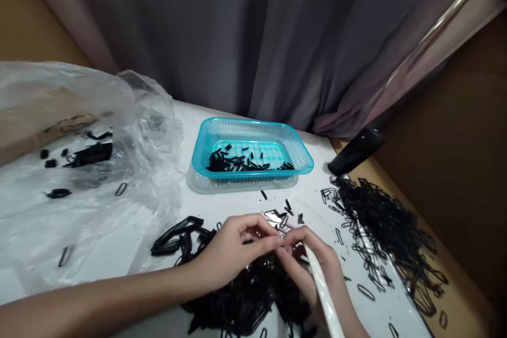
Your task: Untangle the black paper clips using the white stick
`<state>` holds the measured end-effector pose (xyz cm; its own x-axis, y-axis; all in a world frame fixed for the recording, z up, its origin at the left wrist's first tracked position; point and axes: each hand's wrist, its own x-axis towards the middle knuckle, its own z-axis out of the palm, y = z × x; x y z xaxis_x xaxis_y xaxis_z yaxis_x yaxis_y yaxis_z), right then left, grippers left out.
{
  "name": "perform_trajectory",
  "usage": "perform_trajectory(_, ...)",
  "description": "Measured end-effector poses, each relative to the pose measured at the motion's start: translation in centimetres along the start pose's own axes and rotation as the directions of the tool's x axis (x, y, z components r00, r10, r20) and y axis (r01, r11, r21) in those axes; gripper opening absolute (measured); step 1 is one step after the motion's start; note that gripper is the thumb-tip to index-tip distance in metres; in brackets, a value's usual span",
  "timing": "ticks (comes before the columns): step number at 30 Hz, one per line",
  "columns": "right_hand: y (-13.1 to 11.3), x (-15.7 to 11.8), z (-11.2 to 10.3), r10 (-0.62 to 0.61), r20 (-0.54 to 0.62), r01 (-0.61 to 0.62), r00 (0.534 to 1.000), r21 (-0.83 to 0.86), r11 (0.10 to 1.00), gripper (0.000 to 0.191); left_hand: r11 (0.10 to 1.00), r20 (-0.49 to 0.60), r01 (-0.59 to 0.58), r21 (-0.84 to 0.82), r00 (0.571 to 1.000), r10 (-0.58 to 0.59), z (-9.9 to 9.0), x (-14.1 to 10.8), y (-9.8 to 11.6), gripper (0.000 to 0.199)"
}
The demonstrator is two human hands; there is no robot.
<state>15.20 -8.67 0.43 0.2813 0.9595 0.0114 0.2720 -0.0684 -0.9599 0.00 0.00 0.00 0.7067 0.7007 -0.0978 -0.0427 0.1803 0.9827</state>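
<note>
Nearest lies a loose heap of black loops [245, 306] on the white tabletop [229, 206], partly hidden under both wrists. Over its far side, the left hand [233, 253] comes in from the left with thumb and forefinger drawn narrow, and the right hand [317, 264] meets it from the right, its fingers curled in close, their tips almost touching the left ones. What lies between the fingertips is too small and covered to make out, so I cannot tell whether either hand grips anything. A glossy white strip [322, 290] runs against the right hand toward the near edge. Farther right, a spread of thin black loops [384, 222] tangles along the table's edge; on the left, a crumpled clear plastic bag [158, 132] covers much of the surface. Just past the hands, a few black bits lie scattered before a blue basket [253, 124], with small black pieces [222, 162] inside, mostly along its near side. Right of it leans a black cylinder [354, 153]; farthest hangs a dark curtain [198, 37].
</note>
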Motion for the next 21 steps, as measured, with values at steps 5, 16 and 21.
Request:
perform_trajectory(5, -0.5, 0.0, -0.5, 0.097, 0.051, -0.096, 0.994, -0.024, 0.995, 0.027, 0.973, 0.009, 0.141, -0.183, 0.99, -0.141, -0.5, 0.6, -1.2, 0.025)
perform_trajectory(16, -0.3, 0.3, -1.1, 0.231, 0.154, -0.239, 0.961, 0.03, 0.971, 0.025, 0.952, 0.141, 0.182, -0.248, 0.978, -0.151, -0.7, 0.8, -1.6, 0.029)
perform_trajectory(21, -0.1, 0.5, -1.0, 0.21, 0.111, -0.212, 0.971, 0.007, 0.977, 0.026, 0.802, 0.268, 0.363, -0.475, 0.927, -0.262, -0.7, 0.9, -2.0, 0.031)
